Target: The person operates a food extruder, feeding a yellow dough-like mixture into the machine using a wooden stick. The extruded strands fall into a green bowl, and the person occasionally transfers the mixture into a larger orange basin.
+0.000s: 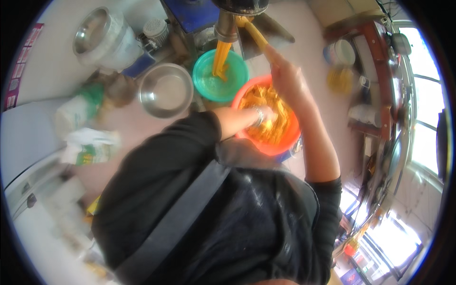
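Note:
My right hand is closed around a yellowish stick, which slants up to the top of a machine. From the machine's metal spout yellow strands hang down into a green basin. My left hand, a bracelet at its wrist, reaches into an orange basin of yellow-orange dough-like pieces. It touches the pieces; its fingers are blurred and partly sunk among them, so their grip does not show.
A steel bowl sits on the floor left of the green basin. Farther left are a large metal pot and green-white bags. At right, a white tub stands near a wooden shelf.

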Motion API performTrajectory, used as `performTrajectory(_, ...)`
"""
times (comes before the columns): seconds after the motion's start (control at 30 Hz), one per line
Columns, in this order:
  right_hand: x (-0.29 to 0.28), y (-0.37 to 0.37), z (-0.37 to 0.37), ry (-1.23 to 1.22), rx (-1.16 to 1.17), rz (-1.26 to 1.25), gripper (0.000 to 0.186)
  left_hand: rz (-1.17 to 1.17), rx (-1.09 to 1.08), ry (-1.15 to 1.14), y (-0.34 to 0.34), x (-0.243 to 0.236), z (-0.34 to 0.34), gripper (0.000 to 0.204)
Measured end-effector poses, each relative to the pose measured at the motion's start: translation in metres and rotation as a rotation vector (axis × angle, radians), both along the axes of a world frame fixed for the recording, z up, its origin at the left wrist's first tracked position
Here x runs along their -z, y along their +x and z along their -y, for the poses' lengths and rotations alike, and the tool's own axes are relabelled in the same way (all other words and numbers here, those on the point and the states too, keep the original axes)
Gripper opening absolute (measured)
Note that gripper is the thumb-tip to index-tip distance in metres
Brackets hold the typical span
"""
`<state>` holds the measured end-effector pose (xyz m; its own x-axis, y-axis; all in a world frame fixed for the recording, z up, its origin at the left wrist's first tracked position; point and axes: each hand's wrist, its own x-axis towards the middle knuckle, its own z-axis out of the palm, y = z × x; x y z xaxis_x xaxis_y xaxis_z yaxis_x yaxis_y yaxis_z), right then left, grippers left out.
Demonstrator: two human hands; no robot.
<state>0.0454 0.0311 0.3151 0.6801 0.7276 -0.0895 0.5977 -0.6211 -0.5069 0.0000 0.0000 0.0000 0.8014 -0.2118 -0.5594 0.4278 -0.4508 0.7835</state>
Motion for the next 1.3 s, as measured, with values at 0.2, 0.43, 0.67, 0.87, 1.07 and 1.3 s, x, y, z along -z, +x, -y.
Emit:
performTrajectory(0.2,-0.007,-0.006,-0.008,-0.053,0.039,-0.019,0.053,-0.084,-0.115,-0.138,-0.011,-0.033,-0.002,0.039)
performTrajectory(0.43,-0.006,-0.006,-0.016,-0.200,0.107,0.000,0.051,-0.106,0.070,-0.053,-0.005,-0.035,-0.004,0.043)
performTrajectory(0.67,-0.013,-0.006,0.000,-0.203,0.050,-0.003,0.049,-0.442,-0.226,-0.635,-0.012,-0.034,-0.017,0.048)
performTrajectory(0.87,-0.012,-0.011,-0.016,-0.208,0.073,0.014,0.051,-0.804,-0.504,-1.105,-0.022,-0.059,-0.028,0.038)
performTrajectory(1.07,-0.006,-0.009,-0.021,-0.264,0.056,0.039,0.051,-0.481,-0.452,-1.043,-0.019,-0.041,-0.007,0.023)
performTrajectory(1.3,-0.009,-0.009,-0.017,-0.233,0.073,0.049,0.051,0.131,-0.244,-0.586,-0.016,-0.030,0.000,0.023)
